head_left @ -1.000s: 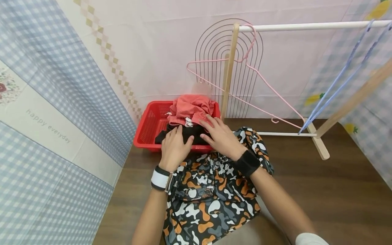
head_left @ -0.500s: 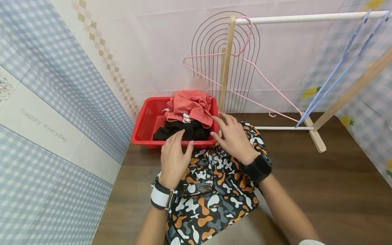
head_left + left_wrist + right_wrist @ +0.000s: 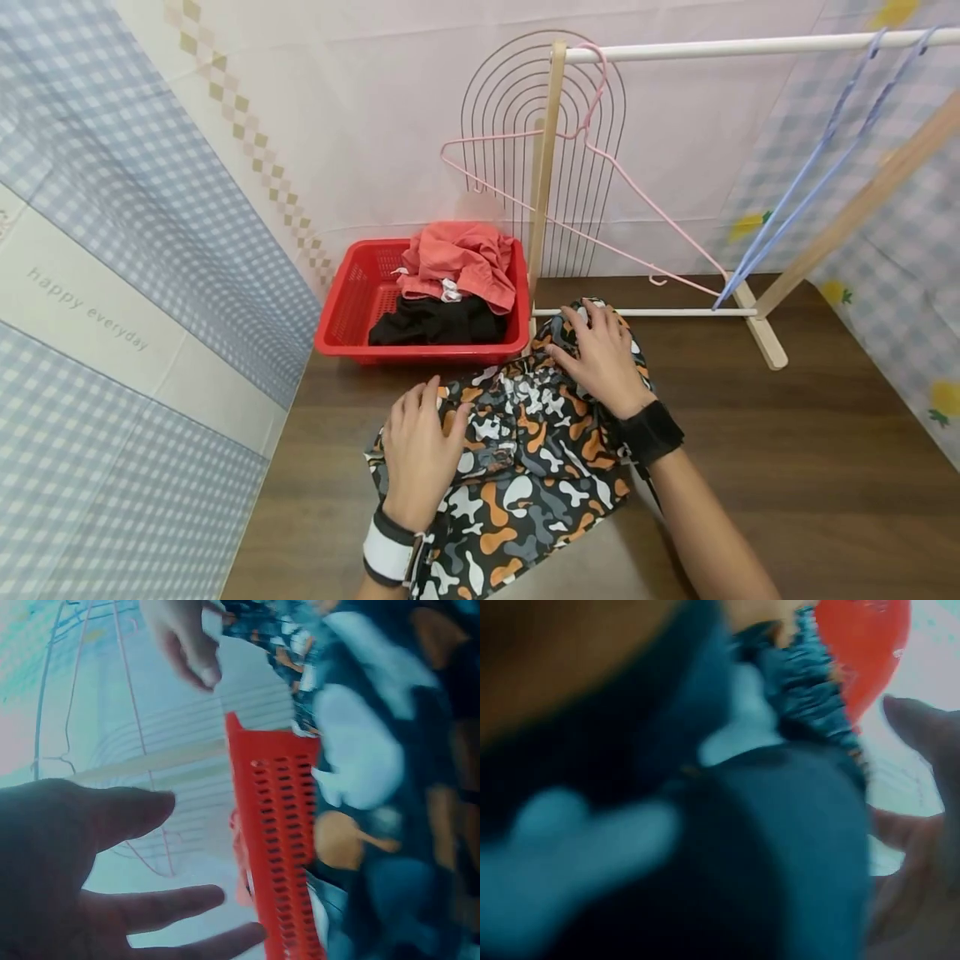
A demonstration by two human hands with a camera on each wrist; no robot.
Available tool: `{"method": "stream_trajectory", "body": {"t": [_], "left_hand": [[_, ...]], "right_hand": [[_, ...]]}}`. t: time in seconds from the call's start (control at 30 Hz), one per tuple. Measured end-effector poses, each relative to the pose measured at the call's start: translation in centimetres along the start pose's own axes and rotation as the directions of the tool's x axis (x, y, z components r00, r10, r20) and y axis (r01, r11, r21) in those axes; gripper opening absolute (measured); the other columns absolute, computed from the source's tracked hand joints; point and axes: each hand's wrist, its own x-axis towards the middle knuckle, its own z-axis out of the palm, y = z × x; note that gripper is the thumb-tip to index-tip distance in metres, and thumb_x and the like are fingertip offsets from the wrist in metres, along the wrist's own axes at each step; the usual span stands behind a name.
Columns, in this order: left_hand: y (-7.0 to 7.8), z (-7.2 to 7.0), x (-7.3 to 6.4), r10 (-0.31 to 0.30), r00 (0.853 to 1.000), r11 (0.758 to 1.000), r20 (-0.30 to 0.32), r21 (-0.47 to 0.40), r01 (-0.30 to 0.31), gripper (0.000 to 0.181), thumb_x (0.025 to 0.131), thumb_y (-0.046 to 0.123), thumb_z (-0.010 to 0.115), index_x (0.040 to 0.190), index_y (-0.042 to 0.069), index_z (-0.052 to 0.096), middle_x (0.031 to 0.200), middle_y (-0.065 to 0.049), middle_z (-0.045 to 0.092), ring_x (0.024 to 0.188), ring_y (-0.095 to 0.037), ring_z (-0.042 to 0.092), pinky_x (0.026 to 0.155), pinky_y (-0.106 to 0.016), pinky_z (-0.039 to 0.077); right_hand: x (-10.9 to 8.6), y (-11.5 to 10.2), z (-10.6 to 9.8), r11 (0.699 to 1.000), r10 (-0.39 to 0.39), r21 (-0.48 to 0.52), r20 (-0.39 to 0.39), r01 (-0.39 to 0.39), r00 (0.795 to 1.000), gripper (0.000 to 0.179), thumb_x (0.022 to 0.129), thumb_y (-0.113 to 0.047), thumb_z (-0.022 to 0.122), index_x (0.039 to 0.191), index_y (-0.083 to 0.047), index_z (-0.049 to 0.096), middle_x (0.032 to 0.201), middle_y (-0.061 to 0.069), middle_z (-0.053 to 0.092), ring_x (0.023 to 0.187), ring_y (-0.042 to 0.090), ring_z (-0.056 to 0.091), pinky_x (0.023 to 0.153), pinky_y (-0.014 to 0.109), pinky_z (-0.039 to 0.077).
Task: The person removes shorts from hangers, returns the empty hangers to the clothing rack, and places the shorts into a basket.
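A camouflage-patterned garment [image 3: 517,492] in black, orange, grey and white lies spread in front of the person, with a gathered elastic part near its upper edge. My left hand [image 3: 422,442] is over its left side, fingers fairly straight and thumb spread; the left wrist view shows the fingers apart with nothing between them. At the garment's upper right part, my right hand [image 3: 603,358] is over the cloth with its fingers extended. Whether either hand touches the cloth is hard to tell. The right wrist view is mostly filled by blurred patterned cloth [image 3: 795,817].
Just beyond the garment sits a red plastic basket [image 3: 337,333] holding a coral garment [image 3: 465,258] and a black garment [image 3: 438,322]. A rack with a white rail [image 3: 697,50] carries a pink hanger [image 3: 622,171] and blue hangers [image 3: 817,158]. Checked cloth [image 3: 150,275] hangs at left.
Both hands have drawn back from over the basket to the patterned garment. The right hand has moved right and the left hand nearer the person. The coral and black garments stay in the basket.
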Motion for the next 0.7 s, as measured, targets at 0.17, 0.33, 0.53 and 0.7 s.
{"method": "stream_trajectory", "body": {"t": [0.17,0.33,0.53,0.7], "left_hand": [[-1.6,0.3,-1.4,-0.087,0.995,0.996,0.058,0.040,0.085,0.059,0.098,0.041,0.075,0.142,0.004,0.063,0.140,-0.026,0.061,0.129,-0.048,0.054,0.100,-0.072,0.043],[-2.9,1.2,-2.3,-0.158,0.976,0.987,0.150,0.063,0.150,0.070,0.094,0.045,0.079,0.148,0.006,0.058,0.146,-0.030,0.053,0.136,-0.054,0.046,0.100,-0.079,0.039],[-3.6,2.2,-3.3,-0.221,0.944,0.974,0.247,0.107,0.200,0.089,0.085,0.052,0.086,0.156,0.012,0.050,0.153,-0.032,0.045,0.139,-0.061,0.041,0.097,-0.084,0.038],[-3.9,2.4,-3.6,-0.239,0.920,0.970,0.309,0.126,0.210,0.104,0.078,0.056,0.091,0.161,0.016,0.044,0.156,-0.034,0.042,0.137,-0.065,0.041,0.088,-0.083,0.045]], "right_hand": [[-0.5,1.4,0.6,0.990,0.129,0.031,0.125,-0.134,0.984,0.076,0.103,-0.047,0.067,0.161,-0.005,0.039,0.164,0.034,0.025,0.153,0.058,0.015,0.108,0.086,0.020],[-0.9,2.0,1.3,0.975,0.206,0.037,0.234,-0.221,0.950,0.083,0.103,-0.051,0.064,0.166,-0.008,0.030,0.169,0.033,0.014,0.154,0.061,0.004,0.108,0.089,0.013],[-1.4,2.4,1.9,0.959,0.262,0.021,0.324,-0.283,0.909,0.080,0.104,-0.051,0.063,0.166,-0.011,0.032,0.171,0.032,0.006,0.150,0.068,0.002,0.104,0.091,0.019],[-1.4,2.4,1.9,0.947,0.290,0.017,0.389,-0.322,0.874,0.083,0.103,-0.054,0.062,0.167,-0.011,0.030,0.169,0.035,0.008,0.145,0.073,0.013,0.102,0.091,0.024]]}}
